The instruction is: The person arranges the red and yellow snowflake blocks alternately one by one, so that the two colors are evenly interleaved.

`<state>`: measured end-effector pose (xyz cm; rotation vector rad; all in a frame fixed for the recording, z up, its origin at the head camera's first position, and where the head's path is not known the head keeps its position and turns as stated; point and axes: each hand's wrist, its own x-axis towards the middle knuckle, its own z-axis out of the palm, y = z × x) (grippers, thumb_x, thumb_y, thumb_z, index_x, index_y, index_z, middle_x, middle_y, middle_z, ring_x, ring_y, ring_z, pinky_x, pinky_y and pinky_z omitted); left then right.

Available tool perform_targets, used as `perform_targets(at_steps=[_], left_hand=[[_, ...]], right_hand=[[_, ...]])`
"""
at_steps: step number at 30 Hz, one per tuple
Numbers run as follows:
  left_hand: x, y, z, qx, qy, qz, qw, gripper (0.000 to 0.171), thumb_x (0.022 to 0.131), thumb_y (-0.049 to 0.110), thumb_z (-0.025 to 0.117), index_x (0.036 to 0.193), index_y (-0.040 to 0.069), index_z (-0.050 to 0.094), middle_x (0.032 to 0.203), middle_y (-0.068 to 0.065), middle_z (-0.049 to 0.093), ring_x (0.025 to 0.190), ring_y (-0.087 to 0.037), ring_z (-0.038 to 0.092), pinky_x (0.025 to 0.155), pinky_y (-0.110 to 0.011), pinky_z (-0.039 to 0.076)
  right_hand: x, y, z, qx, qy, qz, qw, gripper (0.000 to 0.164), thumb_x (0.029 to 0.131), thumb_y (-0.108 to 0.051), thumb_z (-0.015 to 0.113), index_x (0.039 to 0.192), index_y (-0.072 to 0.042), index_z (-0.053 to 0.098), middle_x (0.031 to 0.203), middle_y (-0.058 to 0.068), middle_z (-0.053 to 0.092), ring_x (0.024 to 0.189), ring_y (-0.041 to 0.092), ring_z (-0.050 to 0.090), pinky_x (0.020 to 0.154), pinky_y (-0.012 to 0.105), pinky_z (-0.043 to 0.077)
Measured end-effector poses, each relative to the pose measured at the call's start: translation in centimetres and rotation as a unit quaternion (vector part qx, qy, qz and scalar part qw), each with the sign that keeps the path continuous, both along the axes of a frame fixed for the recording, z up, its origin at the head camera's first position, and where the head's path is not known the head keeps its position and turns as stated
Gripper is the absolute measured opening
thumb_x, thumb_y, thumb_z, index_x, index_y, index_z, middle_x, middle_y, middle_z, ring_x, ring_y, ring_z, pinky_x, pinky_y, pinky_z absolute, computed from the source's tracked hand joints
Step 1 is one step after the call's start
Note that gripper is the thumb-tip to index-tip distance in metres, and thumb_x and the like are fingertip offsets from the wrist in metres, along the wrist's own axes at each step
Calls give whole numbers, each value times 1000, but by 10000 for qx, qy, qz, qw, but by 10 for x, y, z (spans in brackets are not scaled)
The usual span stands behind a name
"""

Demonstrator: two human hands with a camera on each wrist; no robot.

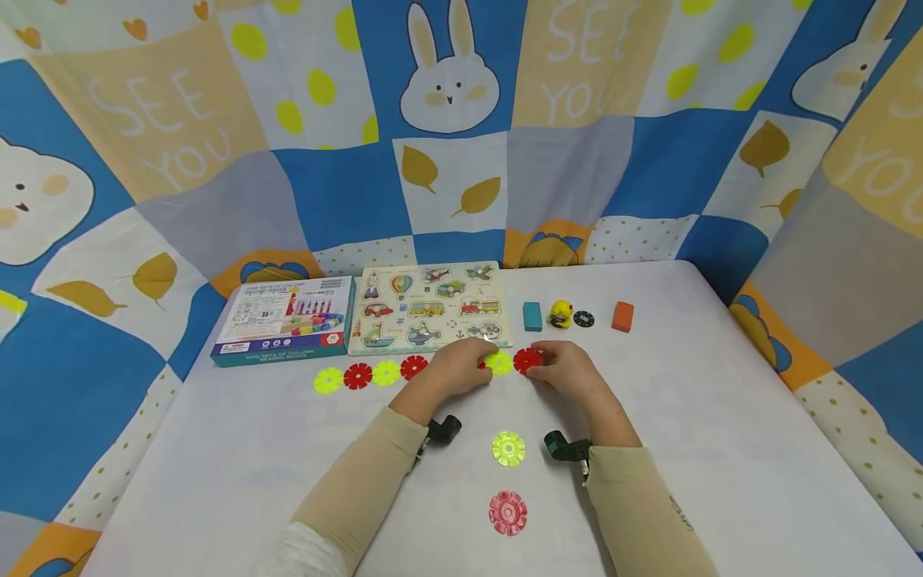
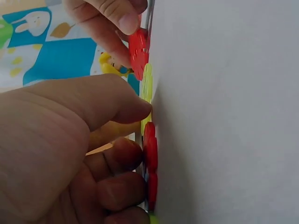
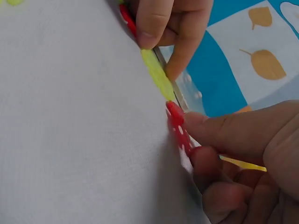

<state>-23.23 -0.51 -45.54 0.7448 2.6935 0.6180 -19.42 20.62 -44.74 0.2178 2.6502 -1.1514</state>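
Note:
A row of notched flower-shaped plastic discs, alternating yellow [image 1: 328,381] and red [image 1: 357,376], runs across the table in the head view. My left hand [image 1: 457,367] is at the row's right part, thumb and index finger pinching the edges of a yellow disc [image 1: 500,363]. Its other fingers curl over a red disc [image 2: 150,151] beside it, mostly hidden in the head view. With thumb and fingers, my right hand [image 1: 574,373] grips another red disc [image 3: 178,127] at the row's right end, tilted and edge to edge with the yellow one in the right wrist view.
A yellow disc [image 1: 508,449] and a pinkish-red disc [image 1: 507,513] lie between my forearms. Behind the row are a boxed set [image 1: 281,320], a picture puzzle board [image 1: 429,308], a blue block [image 1: 532,316], a yellow figurine [image 1: 561,313], a black chip [image 1: 584,319] and an orange block [image 1: 622,316].

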Motion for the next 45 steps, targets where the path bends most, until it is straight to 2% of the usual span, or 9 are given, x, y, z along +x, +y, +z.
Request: perform_targets(at_steps=[4, 8, 11, 19, 24, 31, 34, 37, 45], left_hand=[[4, 4, 3, -266, 218, -136, 9993, 46, 88, 25, 61, 133, 17, 54, 125, 2, 57, 108, -15, 50, 97, -35, 40], [6, 5, 5, -482, 434, -255, 9976, 46, 89, 26, 60, 133, 15, 54, 121, 2, 58, 102, -15, 51, 94, -33, 41], [6, 6, 8, -501, 450, -252, 9974, 45, 88, 27, 61, 132, 15, 55, 116, 2, 59, 98, -15, 51, 91, -33, 42], [0, 24, 5, -135, 291, -151, 9994, 49, 85, 36, 67, 129, 19, 57, 122, 3, 60, 110, -15, 53, 94, -36, 43], [-2, 31, 1, 94, 102, -152, 9998, 53, 82, 41, 70, 129, 21, 58, 116, 4, 62, 100, -12, 54, 86, -34, 46], [-3, 42, -7, 143, 266, -282, 9991, 54, 81, 48, 69, 130, 30, 58, 109, 7, 62, 92, -9, 52, 73, -28, 45], [-3, 47, -10, 101, 314, -324, 9989, 52, 81, 49, 68, 129, 31, 59, 101, 8, 62, 87, -9, 51, 66, -26, 44], [-3, 50, -11, 78, 351, -311, 9989, 50, 82, 48, 67, 129, 31, 59, 99, 8, 62, 86, -9, 52, 66, -25, 44], [-4, 47, -3, -343, 370, -175, 9986, 59, 82, 55, 64, 134, 32, 54, 118, 4, 61, 99, -11, 54, 77, -30, 46]], right_hand=[[3, 0, 0, 380, 154, -15, 9992, 49, 80, -23, 75, 126, -14, 59, 111, 10, 59, 97, 26, 51, 80, 37, 49], [4, -1, -3, 456, 184, -182, 9986, 42, 80, -22, 75, 120, -13, 63, 108, 9, 59, 94, 25, 52, 78, 35, 50], [4, -3, -5, 443, 200, -185, 9986, 41, 81, -23, 75, 119, -14, 63, 106, 8, 58, 93, 24, 51, 77, 35, 49], [2, -7, -7, 588, 455, 136, 9971, 40, 81, -23, 74, 118, -13, 64, 100, 7, 59, 89, 24, 51, 76, 36, 47], [2, -6, -7, 589, 420, 370, 9967, 43, 83, -19, 72, 123, -11, 61, 99, 7, 59, 89, 23, 51, 76, 36, 47], [8, 7, 10, 576, 289, 409, 9971, 44, 86, -18, 67, 128, -11, 55, 93, 7, 55, 82, 22, 51, 67, 31, 46], [14, 9, 23, 543, 325, 467, 9969, 41, 88, -21, 66, 126, -11, 57, 92, 7, 55, 79, 22, 51, 63, 30, 45], [25, 6, 36, 503, 446, 569, 9961, 36, 88, -24, 66, 121, -11, 61, 89, 6, 55, 77, 22, 50, 61, 31, 43], [65, -18, 43, 354, 630, 1043, 9919, 27, 84, -25, 71, 106, -11, 67, 78, -1, 54, 70, 17, 49, 59, 31, 42]])
